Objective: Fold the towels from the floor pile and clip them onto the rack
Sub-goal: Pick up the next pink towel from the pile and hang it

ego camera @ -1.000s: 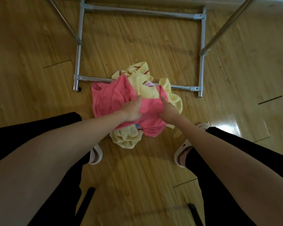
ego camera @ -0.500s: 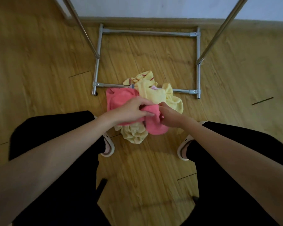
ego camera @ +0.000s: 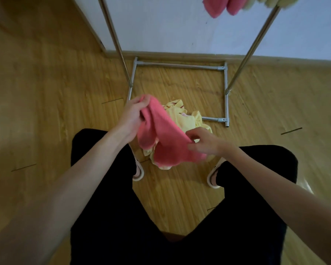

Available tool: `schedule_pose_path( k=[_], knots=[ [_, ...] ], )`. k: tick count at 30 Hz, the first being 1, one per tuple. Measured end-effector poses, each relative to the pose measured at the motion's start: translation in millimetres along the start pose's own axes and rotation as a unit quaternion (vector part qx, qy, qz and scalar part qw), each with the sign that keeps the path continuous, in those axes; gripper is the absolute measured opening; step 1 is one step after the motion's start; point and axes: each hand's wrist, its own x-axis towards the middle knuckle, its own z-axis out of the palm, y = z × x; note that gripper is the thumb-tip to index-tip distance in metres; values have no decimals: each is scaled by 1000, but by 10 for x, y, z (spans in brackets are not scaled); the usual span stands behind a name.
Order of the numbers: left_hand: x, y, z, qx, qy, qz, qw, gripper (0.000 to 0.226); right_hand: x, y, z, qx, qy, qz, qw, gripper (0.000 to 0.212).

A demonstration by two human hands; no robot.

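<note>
pink towel point(ego camera: 166, 138) lifted off pile point(ego camera: 187, 119), hands risen

The left hand point(ego camera: 133, 116) is gripping one end of a pink towel point(ego camera: 164, 136), while the right hand point(ego camera: 203, 142) is pinching its other edge. Yellow towels point(ego camera: 182, 116) are lying on the wooden floor point(ego camera: 46, 104) beneath, near the rack point(ego camera: 226, 96). At the far top, pink and yellow hanging towels point(ego camera: 224, 5) are showing.

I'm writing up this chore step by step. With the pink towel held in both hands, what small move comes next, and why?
Probably spread the hands apart to stretch the pink towel flat. The left hand and right hand pinch it, but it sags bunched over the yellow towels, too crumpled to fold.
</note>
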Motion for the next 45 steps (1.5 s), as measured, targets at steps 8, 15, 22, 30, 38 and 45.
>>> schedule_pose_path(
  k=[8, 15, 22, 30, 38, 45],
  knots=[
    [-285, 442, -46, -111, 58, 35, 992, 15, -698, -455, -347, 63, 68, -70, 993, 18],
    [-433, 685, 108, 45, 17, 112, 992, 20, -1129, -1198, -614, 181, 82, -152, 968, 8],
    [-612, 899, 293, 155, -80, 187, 967, 11, -1139, -1856, -907, 298, 187, -244, 904, 17],
    [-1021, 921, 203, 282, -288, 212, 890, 57, -933, -2151, -1059, 343, 286, -223, 866, 18],
    [-1037, 622, 201, 386, -132, 253, 877, 19, -915, -2225, -1040, 414, 266, -218, 843, 16],
    [-889, 560, -40, 429, -27, 243, 869, 24, -1035, -1993, -1068, 469, 306, -191, 807, 21]
  ],
)
